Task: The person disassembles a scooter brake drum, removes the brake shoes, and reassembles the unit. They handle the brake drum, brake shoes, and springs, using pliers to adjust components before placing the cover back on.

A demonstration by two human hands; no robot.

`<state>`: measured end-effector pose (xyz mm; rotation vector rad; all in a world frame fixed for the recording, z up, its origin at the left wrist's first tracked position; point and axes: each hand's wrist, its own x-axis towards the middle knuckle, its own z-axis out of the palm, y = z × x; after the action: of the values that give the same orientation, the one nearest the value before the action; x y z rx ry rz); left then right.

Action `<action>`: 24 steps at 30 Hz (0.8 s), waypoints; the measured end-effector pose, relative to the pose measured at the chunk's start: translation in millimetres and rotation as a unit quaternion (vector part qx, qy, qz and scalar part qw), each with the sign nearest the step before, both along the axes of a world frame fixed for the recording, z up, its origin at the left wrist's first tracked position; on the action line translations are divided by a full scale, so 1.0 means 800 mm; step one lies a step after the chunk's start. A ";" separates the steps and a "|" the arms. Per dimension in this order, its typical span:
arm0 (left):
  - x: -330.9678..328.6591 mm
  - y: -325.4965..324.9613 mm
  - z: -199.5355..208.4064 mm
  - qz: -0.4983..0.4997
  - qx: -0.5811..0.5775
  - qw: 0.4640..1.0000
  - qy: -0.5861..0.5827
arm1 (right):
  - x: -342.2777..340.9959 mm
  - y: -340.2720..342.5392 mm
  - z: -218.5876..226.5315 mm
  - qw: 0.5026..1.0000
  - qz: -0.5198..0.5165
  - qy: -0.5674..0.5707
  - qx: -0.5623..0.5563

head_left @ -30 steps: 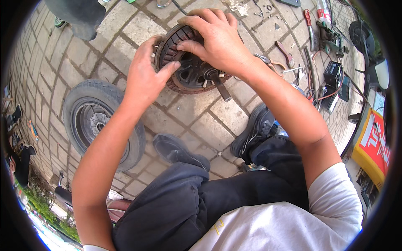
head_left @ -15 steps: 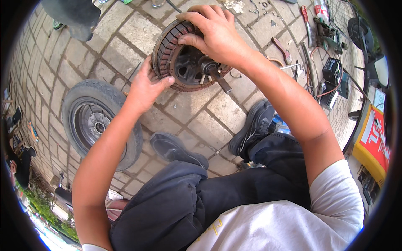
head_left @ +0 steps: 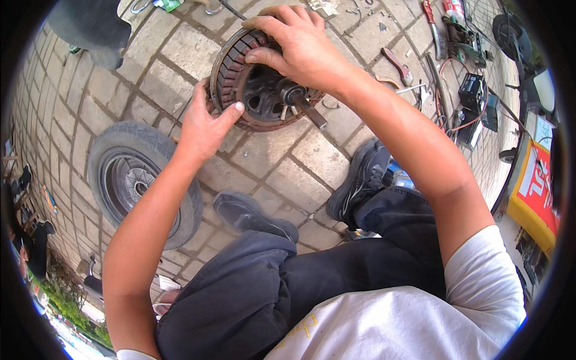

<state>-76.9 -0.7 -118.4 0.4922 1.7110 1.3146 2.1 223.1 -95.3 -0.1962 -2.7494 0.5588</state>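
Both hands grip a round hub-motor stator, with dark teeth and reddish-brown windings around its rim. It is tilted above the paving, and its axle points toward my lower right. My left hand clasps the lower left edge, thumb on the winding side and fingers partly hidden behind. From above, my right hand holds the upper rim, its thumb reaching over the windings and its fingers spread across the outer edge. A thin metal rim runs along the left side.
A tyred wheel lies on the bricks to the left. At the right are a red-handled knife, a brush-like tool with a reddish handle, a black battery and cables. My shoes are below. A dark, curved object is at upper left.
The view has shifted slightly, so the stator and both hands appear a little further left. Both hands keep the same hold on it.
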 end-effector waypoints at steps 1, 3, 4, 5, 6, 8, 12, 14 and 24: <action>0.000 0.001 0.001 0.005 0.007 1.000 -0.013 | 0.000 0.000 0.000 1.000 0.002 0.000 -0.003; -0.001 0.002 0.004 0.014 0.022 0.999 -0.040 | -0.001 -0.001 0.001 1.000 0.006 0.000 -0.010; -0.003 0.003 0.007 0.011 0.020 0.999 -0.047 | -0.001 -0.001 0.001 1.000 0.005 0.003 -0.008; -0.004 0.004 0.010 0.008 0.017 0.998 -0.054 | -0.001 -0.002 0.002 1.000 0.001 -0.005 -0.015; -0.006 0.005 0.012 0.004 0.016 0.998 -0.061 | -0.001 -0.002 0.003 1.000 -0.003 -0.013 -0.022; -0.010 0.003 0.012 -0.010 0.007 0.998 -0.064 | -0.001 0.005 0.012 0.999 -0.006 -0.041 -0.009; -0.015 0.001 0.011 -0.023 -0.003 0.998 -0.051 | -0.004 0.058 0.063 0.989 -0.043 -0.143 0.022; -0.018 0.003 0.015 -0.026 -0.004 0.999 -0.036 | 0.011 0.101 0.097 0.977 0.008 -0.212 0.038; -0.024 0.012 0.022 -0.037 -0.015 0.999 -0.021 | 0.150 0.153 0.140 0.859 -0.065 -0.468 -0.198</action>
<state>-96.5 9.3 -101.2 0.5017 1.6601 1.2365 121.9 345.5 17.1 -0.9771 -3.4229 1.2580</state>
